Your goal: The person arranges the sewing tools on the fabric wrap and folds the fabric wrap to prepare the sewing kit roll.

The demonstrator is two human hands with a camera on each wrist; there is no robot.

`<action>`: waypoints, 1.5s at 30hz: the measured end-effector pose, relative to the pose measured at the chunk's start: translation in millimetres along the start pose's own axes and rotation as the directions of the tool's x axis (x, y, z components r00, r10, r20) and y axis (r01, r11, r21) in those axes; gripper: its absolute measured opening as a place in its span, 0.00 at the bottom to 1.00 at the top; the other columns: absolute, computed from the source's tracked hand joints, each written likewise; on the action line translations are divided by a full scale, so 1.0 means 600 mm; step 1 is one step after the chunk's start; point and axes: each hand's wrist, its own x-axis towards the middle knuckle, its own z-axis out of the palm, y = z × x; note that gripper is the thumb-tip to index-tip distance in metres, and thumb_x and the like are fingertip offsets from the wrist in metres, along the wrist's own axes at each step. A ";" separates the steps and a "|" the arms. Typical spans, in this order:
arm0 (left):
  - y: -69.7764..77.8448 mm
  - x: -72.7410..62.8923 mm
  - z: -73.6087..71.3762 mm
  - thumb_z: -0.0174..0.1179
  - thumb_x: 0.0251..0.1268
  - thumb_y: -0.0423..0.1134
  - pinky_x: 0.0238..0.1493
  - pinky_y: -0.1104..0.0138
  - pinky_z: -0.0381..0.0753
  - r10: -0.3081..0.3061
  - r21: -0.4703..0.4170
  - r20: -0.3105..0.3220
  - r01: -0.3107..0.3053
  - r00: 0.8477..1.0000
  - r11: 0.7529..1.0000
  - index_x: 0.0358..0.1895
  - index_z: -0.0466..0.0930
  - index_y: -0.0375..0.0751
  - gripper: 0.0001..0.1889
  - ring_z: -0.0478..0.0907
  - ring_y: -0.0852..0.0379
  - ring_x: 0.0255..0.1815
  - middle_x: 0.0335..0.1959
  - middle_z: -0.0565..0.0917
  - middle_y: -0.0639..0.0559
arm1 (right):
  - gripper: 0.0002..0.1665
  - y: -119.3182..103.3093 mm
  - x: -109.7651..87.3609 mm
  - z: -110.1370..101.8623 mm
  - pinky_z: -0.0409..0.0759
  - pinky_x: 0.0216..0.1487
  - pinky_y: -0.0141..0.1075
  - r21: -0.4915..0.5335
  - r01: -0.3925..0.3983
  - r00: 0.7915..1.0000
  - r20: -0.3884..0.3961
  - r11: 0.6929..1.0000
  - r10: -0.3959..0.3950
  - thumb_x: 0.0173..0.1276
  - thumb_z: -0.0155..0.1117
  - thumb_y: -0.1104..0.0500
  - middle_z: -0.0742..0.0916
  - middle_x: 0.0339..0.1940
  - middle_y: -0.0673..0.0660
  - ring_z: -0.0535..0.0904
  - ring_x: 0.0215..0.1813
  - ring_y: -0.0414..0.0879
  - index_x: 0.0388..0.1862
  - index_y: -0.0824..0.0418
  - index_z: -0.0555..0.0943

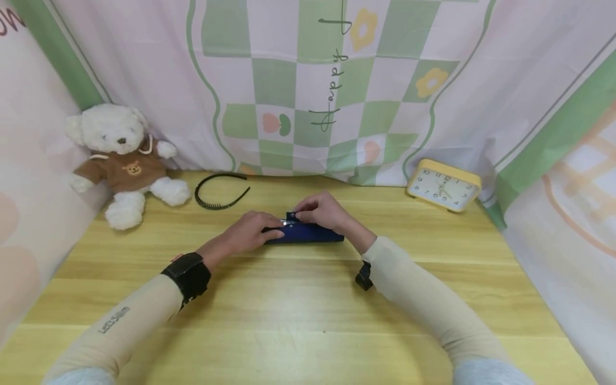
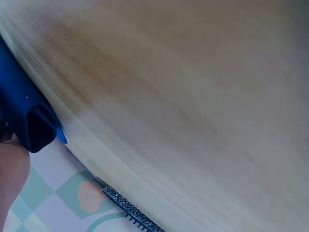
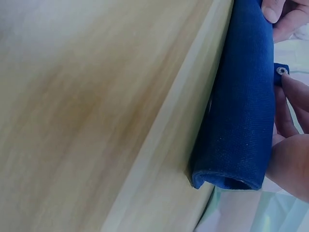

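Note:
A dark blue fabric roll [image 1: 313, 233] with hollow ends lies across the table in the head view. My left hand [image 1: 247, 231] holds its left part, thumb along the near side and fingers over the top. From the roll rises a short blue strap [image 3: 281, 72] with a metal snap ring in it. My right hand [image 1: 323, 212] pinches this strap between thumb and fingertips, just above the roll. A small shiny snap stud [image 1: 291, 225] shows on the roll below the strap. The roll's open end [image 2: 41, 128] appears in the left wrist view, beside my left hand.
A black toothed headband [image 1: 222, 206] lies behind my left hand. At the back left sits a white teddy bear [image 1: 126, 170] in a brown top. A yellow clock [image 1: 444, 184] stands at the back right. A patterned curtain [image 1: 274, 80] hangs along the table's far edge.

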 end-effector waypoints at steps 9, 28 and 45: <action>0.003 0.000 -0.001 0.61 0.75 0.42 0.55 0.56 0.82 -0.059 -0.026 0.003 0.059 0.998 0.998 0.59 0.84 0.37 0.17 0.83 0.47 0.55 0.55 0.85 0.42 | 0.09 -0.002 -0.004 0.003 0.80 0.55 0.43 -0.224 0.081 0.996 0.038 0.971 -0.075 0.70 0.70 0.62 0.91 0.45 0.55 0.84 0.51 0.49 0.47 0.62 0.90; 0.007 0.004 0.001 0.62 0.75 0.43 0.44 0.63 0.83 -0.119 -0.027 0.005 0.119 0.993 0.993 0.58 0.85 0.37 0.17 0.86 0.59 0.42 0.52 0.87 0.43 | 0.12 -0.006 -0.017 0.008 0.84 0.50 0.40 -0.422 0.267 0.963 0.157 0.867 -0.220 0.64 0.77 0.58 0.90 0.44 0.53 0.86 0.47 0.46 0.45 0.60 0.90; 0.005 0.002 0.002 0.65 0.71 0.39 0.45 0.63 0.85 -0.046 -0.030 -0.021 0.045 0.999 0.999 0.55 0.86 0.35 0.15 0.87 0.52 0.45 0.50 0.88 0.42 | 0.12 -0.012 -0.027 0.021 0.83 0.44 0.36 -0.581 0.385 0.923 0.251 0.717 -0.292 0.64 0.77 0.58 0.86 0.44 0.53 0.83 0.43 0.44 0.44 0.61 0.88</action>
